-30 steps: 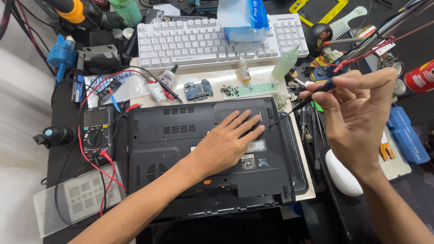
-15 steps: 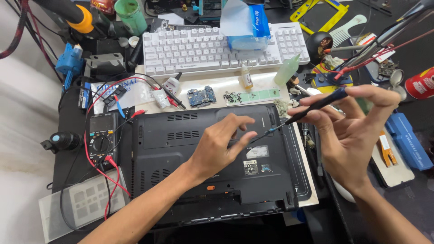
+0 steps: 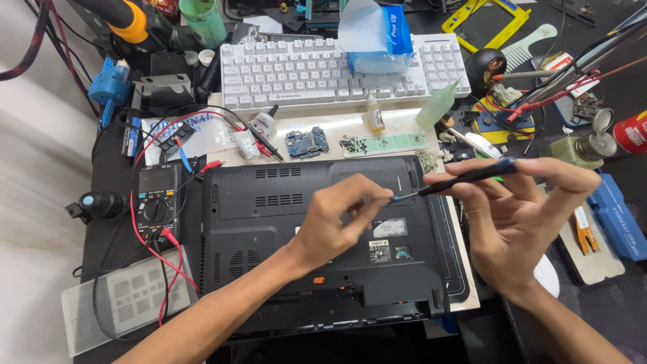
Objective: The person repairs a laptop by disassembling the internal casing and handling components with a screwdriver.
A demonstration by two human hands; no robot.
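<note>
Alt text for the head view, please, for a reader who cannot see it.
Over an upturned black laptop, the right hand holds a thin screwdriver level while the left hand pinches its tip. A white keyboard, a multimeter with red leads and small circuit boards crowd the cluttered bench around them.

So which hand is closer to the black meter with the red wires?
The left. The left hand is over the upturned laptop, whose left edge lies beside the multimeter. The right hand, holding the screwdriver, hovers past the laptop's right edge, much farther away.
</note>
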